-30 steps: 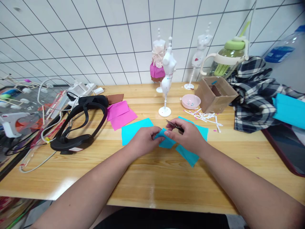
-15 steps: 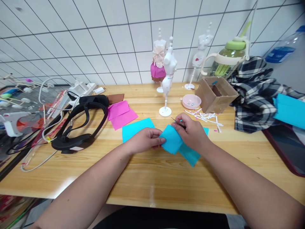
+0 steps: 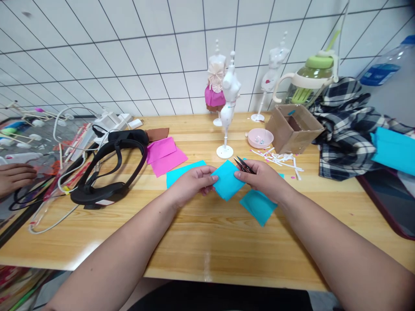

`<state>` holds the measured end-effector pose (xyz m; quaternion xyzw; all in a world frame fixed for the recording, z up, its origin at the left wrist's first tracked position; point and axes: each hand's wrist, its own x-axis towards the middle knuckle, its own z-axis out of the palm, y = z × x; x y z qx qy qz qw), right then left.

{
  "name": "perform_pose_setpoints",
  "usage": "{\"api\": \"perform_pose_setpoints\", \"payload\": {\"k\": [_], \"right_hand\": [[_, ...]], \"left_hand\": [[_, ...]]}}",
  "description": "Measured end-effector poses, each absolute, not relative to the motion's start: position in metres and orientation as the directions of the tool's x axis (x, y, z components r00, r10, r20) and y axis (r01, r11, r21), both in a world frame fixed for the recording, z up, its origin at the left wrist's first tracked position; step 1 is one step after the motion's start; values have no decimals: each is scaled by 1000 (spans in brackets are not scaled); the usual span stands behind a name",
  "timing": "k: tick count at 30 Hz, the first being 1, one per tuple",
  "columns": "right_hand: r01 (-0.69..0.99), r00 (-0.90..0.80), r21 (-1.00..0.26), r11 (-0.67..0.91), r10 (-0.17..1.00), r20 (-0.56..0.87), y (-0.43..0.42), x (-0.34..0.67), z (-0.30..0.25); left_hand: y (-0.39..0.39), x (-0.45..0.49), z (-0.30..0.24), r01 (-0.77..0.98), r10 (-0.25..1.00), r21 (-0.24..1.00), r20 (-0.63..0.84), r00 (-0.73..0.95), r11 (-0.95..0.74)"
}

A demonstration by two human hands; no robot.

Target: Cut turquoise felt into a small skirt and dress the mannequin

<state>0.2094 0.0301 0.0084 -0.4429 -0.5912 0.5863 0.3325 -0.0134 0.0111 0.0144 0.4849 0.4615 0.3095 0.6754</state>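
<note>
A small folded piece of blue crepe paper [image 3: 228, 180] is held up between my two hands, above the table. My left hand [image 3: 198, 181] pinches its left corner between thumb and fingers. At its right edge my right hand [image 3: 259, 176] grips the paper with the thumb, and also keeps a small pair of dark scissors [image 3: 244, 165] in the fingers, tips pointing up and left. Under my right hand another blue paper piece [image 3: 258, 206] lies on the table. A larger blue sheet [image 3: 181, 172] is partly hidden behind my left hand.
A bare white mannequin [image 3: 231, 95] stands behind my hands, with a dressed mannequin [image 3: 215, 84] and another at the wall. To the right are a pink dish [image 3: 260, 138], cardboard box [image 3: 293, 129] and white paper strips [image 3: 282, 159]. Left lie pink paper [image 3: 167, 157], a black headset [image 3: 110, 172] and another person's hand [image 3: 16, 177].
The held blue paper has risen slightly and moved left, apart from the piece beneath. The scissors show more of their blades. At the far left another person's hand has appeared over the glue gun.
</note>
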Motion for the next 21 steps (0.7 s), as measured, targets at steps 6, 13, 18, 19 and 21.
{"api": "perform_pose_setpoints", "payload": {"k": [6,13,18,19,21], "right_hand": [[145,-176,-989,-29,983,-55,27,202,4],[213,-228,-965,151,968,102,20,197,12],[301,-149,-928,221,972,183,16,195,14],[319,-138,-919,234,970,199,15,195,13],[340,-131,-905,257,966,224,13,194,12]], "left_hand": [[5,-2,14,-168,865,904,-302,401,394],[3,6,7,294,928,938,-265,261,185],[-2,8,9,379,888,914,-289,358,144],[-2,8,10,366,873,918,-298,387,151],[-4,10,11,330,839,929,-311,447,169]]}}
